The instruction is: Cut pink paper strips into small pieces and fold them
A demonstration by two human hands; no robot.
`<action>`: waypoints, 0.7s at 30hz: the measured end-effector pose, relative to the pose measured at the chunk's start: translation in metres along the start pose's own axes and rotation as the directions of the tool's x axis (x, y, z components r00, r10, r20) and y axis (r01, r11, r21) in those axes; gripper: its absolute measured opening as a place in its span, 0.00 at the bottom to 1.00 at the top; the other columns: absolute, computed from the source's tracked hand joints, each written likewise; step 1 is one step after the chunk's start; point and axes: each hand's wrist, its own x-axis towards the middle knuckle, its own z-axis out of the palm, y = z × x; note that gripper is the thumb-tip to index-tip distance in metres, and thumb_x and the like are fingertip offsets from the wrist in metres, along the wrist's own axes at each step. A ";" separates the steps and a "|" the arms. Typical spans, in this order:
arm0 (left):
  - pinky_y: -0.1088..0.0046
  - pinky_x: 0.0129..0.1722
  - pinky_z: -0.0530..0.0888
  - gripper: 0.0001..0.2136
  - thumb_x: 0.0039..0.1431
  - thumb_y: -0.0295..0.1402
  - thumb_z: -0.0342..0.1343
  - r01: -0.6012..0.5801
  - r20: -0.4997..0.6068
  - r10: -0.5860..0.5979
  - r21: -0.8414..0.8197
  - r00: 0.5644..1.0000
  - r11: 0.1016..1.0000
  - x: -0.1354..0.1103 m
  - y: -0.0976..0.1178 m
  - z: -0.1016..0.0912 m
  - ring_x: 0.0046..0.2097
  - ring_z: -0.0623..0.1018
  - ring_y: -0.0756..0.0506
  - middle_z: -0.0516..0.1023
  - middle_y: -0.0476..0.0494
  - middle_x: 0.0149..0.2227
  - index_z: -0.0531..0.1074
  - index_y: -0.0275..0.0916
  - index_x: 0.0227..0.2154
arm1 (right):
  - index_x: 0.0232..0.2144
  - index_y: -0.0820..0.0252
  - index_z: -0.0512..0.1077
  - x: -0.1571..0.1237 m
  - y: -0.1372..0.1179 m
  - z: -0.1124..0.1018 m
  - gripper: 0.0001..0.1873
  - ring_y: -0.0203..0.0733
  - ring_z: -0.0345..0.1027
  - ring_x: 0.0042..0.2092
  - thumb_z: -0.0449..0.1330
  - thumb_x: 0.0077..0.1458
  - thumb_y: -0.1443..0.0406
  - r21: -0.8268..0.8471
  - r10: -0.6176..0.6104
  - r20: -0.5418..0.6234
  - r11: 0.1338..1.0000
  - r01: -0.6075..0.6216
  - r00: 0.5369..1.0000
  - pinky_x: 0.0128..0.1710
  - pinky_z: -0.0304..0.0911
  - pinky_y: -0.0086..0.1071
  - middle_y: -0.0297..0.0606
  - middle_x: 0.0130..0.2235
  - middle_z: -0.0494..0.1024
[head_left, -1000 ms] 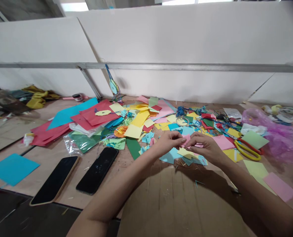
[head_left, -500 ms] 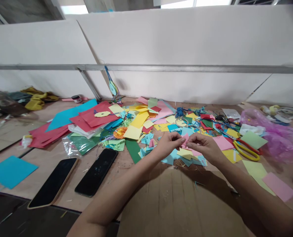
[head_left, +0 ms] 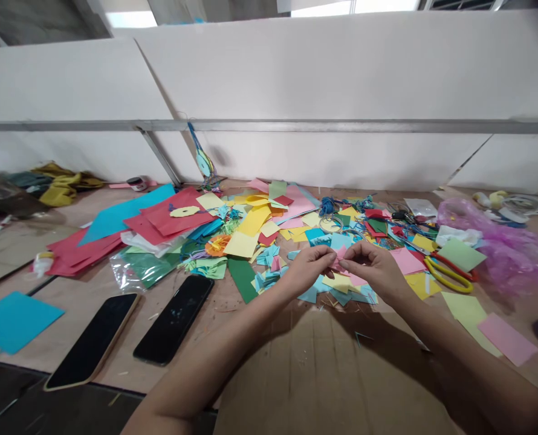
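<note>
Between my two hands is a small piece of pink paper, pinched at either side and partly hidden by the fingers. My left hand closes thumb and forefinger on its left edge. On its other edge the thumb and fingers of my right hand are closed too. Both hands hover over a spread of coloured paper pieces. Pale yellow paper and light blue scraps lie just beneath them. To the right rest scissors with red and yellow handles.
A cardboard sheet lies in front of me. Two phones, one black and one in a tan-edged case, rest at the left. Red sheets, a glue bottle and a pink plastic bag surround the scraps. A white panel stands behind.
The pink paper now shows less between the fingers, and my hands are slightly closer together. The whole view has shifted a little.
</note>
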 end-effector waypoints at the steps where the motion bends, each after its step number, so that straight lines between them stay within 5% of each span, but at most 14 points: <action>1: 0.74 0.32 0.72 0.19 0.56 0.49 0.58 0.002 0.001 -0.002 0.006 1.000 1.000 0.000 0.000 0.000 0.29 0.75 0.51 0.72 0.49 0.27 0.68 0.36 0.27 | 0.27 0.58 0.74 0.000 0.000 0.000 0.18 0.40 0.69 0.31 0.73 0.44 0.52 0.002 0.002 0.001 1.000 -0.002 1.000 0.31 0.64 0.34 0.35 0.28 0.77; 21: 0.73 0.33 0.70 0.16 0.62 0.45 0.51 -0.019 -0.002 0.019 0.151 1.000 0.988 -0.003 0.000 0.002 0.30 0.74 0.50 0.68 0.51 0.25 0.65 0.38 0.26 | 0.24 0.57 0.72 0.000 -0.001 -0.004 0.12 0.42 0.71 0.31 0.70 0.45 0.58 -0.006 0.026 0.022 1.000 -0.026 0.999 0.33 0.64 0.35 0.35 0.27 0.78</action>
